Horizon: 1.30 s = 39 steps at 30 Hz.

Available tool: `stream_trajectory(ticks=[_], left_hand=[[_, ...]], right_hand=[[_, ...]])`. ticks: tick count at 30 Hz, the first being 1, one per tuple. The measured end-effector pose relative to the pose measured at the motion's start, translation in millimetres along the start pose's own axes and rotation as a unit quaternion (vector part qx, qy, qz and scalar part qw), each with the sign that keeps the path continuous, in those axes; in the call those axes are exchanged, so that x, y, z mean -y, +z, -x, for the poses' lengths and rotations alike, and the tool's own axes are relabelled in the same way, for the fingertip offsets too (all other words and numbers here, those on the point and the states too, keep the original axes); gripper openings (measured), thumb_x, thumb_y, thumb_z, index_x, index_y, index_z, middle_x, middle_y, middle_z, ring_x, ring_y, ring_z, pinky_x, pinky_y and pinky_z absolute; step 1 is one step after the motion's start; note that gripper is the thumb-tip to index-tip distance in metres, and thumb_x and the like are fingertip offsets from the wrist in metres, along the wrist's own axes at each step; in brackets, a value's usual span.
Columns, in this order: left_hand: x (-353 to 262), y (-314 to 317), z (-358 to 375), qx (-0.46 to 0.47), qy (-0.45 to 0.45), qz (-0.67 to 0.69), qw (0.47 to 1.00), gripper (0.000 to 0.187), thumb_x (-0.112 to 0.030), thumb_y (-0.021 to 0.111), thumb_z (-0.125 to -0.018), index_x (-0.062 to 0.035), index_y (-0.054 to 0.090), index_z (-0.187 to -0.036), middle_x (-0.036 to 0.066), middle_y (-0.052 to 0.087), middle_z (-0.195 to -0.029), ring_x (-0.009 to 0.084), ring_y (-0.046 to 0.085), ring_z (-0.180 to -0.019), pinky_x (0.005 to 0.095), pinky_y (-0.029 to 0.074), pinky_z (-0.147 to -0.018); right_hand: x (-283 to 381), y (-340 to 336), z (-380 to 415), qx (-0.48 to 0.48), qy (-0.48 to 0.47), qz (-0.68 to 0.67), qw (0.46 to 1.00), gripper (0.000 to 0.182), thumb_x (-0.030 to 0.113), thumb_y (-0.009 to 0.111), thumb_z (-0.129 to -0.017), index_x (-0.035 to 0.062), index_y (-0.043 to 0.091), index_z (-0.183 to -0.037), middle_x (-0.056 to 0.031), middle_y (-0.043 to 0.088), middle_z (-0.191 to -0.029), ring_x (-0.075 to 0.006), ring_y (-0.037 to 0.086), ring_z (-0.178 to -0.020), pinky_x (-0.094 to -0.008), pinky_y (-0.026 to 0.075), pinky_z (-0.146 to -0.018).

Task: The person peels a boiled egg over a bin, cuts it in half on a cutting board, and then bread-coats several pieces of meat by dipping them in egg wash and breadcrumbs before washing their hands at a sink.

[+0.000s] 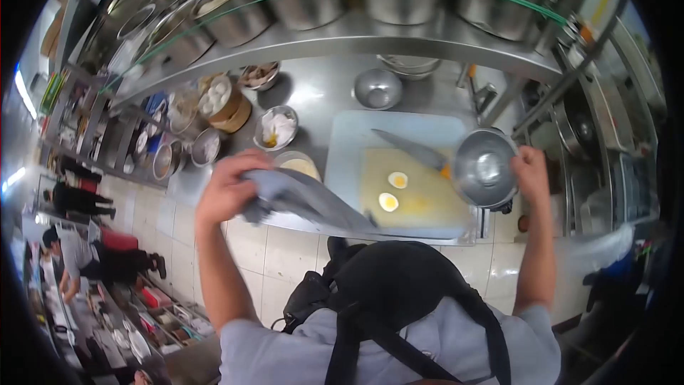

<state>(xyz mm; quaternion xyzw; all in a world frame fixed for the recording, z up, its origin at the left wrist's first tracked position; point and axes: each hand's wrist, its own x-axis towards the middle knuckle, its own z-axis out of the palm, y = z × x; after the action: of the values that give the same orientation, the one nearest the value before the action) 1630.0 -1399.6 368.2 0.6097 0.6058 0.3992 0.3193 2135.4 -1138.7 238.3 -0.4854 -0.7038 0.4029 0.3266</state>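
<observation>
My left hand [229, 184] grips a grey cloth [306, 199], which hangs out toward the board's near edge and is blurred by motion. On the right, my right hand [531, 171] is closed on the rim of a steel bowl [486, 167], its hollow side facing me. Two halves of a boiled egg [388, 202] lie yolk up on the yellowish cutting board [420, 217], which rests on a pale blue board [349, 142]. A knife [410, 148] lies across the boards, its orange handle partly behind the bowl.
Behind the boards sits a small steel bowl [377, 89]. To the left are a bowl of eggshells [276, 128], a container of whole eggs [217, 96] and other bowls. A steel shelf [320, 43] with large pots overhangs the counter. Other people [78, 253] stand far left.
</observation>
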Motion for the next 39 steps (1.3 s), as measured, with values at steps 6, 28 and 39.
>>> stream_trajectory(ticks=[6,28,39], left_hand=[[183,-74,93,-0.33,-0.219,-0.205,0.895,0.035,0.0,0.052,-0.073,0.0011,0.066,-0.104,0.017,0.066,-0.104,0.0309,0.062,-0.096,0.0373,0.048,-0.089],[305,-61,11,-0.204,-0.27,0.135,0.931,0.033,-0.005,0.053,-0.085,0.0049,0.057,-0.117,0.01,0.06,-0.073,0.0143,0.053,-0.044,0.0295,0.042,-0.039],[251,-67,23,-0.117,-0.007,-0.379,0.918,0.026,-0.009,0.066,-0.079,-0.004,0.066,-0.104,0.015,0.063,-0.107,0.0379,0.057,-0.098,0.046,0.048,-0.087]], right_hand=[[61,211,-94,0.083,-0.097,-0.116,0.985,0.014,0.008,0.059,-0.082,0.0077,0.047,-0.074,0.0018,0.042,-0.067,-0.0096,0.042,-0.058,-0.0295,0.033,-0.048],[123,403,6,0.251,0.148,-0.026,0.956,0.026,0.021,0.062,-0.092,-0.0016,0.057,-0.103,-0.0156,0.062,-0.092,-0.0193,0.064,-0.061,-0.0309,0.052,-0.05],[120,431,6,0.125,0.172,-0.173,0.962,0.023,0.006,0.052,-0.091,-0.0029,0.051,-0.112,-0.0177,0.064,-0.086,-0.0215,0.066,-0.061,-0.0316,0.055,-0.05]])
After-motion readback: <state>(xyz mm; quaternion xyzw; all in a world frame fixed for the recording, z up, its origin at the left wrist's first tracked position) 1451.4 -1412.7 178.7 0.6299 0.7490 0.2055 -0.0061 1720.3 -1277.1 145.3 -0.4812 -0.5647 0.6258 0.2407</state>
